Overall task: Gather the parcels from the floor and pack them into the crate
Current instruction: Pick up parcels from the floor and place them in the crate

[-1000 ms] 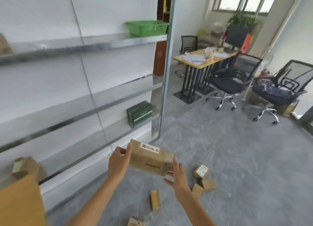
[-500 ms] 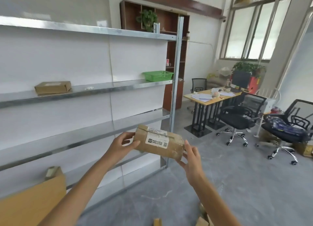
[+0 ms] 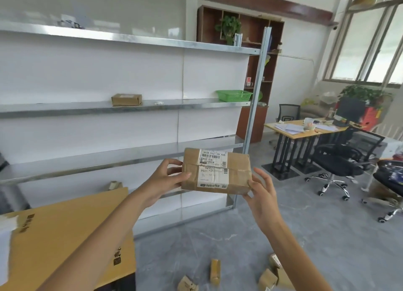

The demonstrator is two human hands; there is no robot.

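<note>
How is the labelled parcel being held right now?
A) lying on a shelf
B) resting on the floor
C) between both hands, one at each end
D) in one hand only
C: the left hand and right hand grip opposite ends of the parcel.

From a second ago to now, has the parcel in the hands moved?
Yes, upward. The parcel was well below the third shelf from the top; now its top edge meets that shelf.

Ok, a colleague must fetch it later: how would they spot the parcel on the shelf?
Find the metal shelving along the white wall. On its second shelf from the top, left of the green basket, lies the parcel. It alone there is brown cardboard.
</note>
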